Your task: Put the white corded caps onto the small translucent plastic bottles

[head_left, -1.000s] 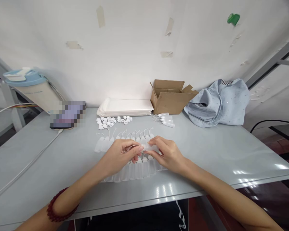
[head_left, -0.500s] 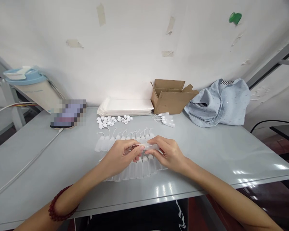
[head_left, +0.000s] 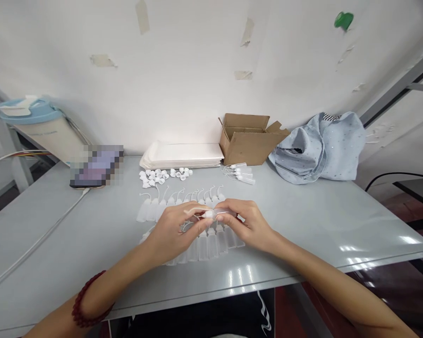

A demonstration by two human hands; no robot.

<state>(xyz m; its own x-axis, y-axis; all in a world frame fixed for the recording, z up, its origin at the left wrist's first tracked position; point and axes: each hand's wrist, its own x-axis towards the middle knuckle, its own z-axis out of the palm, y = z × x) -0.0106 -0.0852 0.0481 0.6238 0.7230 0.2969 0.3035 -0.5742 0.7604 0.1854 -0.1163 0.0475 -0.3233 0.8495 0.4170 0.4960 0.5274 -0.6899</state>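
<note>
My left hand [head_left: 174, 230] pinches the white cap [head_left: 207, 214] of a small clear plastic bottle between thumb and fingers. My right hand [head_left: 252, 219] grips the body of that bottle [head_left: 227, 212], which lies level between the hands. A thin whitish strip or tube curves from the cap end over my left fingers. Beneath the hands, a front row of translucent bottles [head_left: 203, 246] lies on the table, partly hidden. Behind it is a back row of similar bottles [head_left: 146, 209], with thin curved white tubes pointing towards the wall.
Loose white caps [head_left: 158, 176] lie in a group near a stack of white sheets or sleeves [head_left: 186, 152]. Several tubed bottles [head_left: 245, 174] rest before an open cardboard box [head_left: 250, 145]. A blue cloth hat [head_left: 317, 150], a phone [head_left: 98, 164] and a large tumbler [head_left: 45, 131] stand around the grey table [head_left: 74, 249].
The white cap and the curved strip now show more plainly between my hands, and my left fingers have shifted on the cap. The view has moved slightly.
</note>
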